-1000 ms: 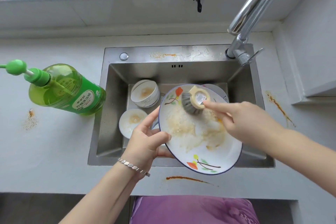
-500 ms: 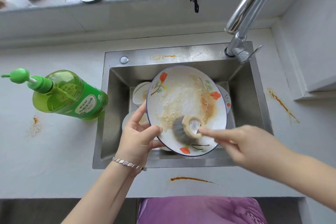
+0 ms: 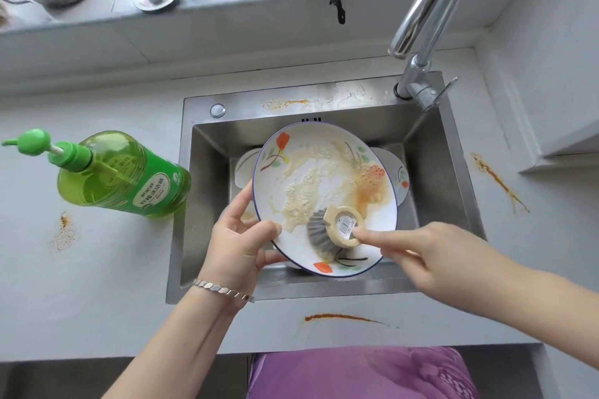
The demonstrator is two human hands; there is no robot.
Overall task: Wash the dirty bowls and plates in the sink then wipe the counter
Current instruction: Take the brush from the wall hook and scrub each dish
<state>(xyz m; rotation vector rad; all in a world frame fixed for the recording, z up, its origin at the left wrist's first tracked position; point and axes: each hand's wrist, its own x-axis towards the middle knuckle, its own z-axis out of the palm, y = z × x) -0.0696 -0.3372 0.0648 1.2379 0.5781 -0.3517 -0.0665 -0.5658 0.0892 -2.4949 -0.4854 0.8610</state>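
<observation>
The left hand grips the plate by its lower-left rim, thumb on the face, fingers behind. The right hand pinches the round brush at its fingertips, bristles against the plate's lower part. The plate is tilted over the sink, smeared with foam and orange residue; more dishes lie beneath it.

— What rests on the pale grey counter?
— A translucent green pump bottle of dish soap, just left of the inset stainless-steel sink — plus an orange-brown sauce streak in front, another on the right, and a speckled orange stain near the bottle.
</observation>
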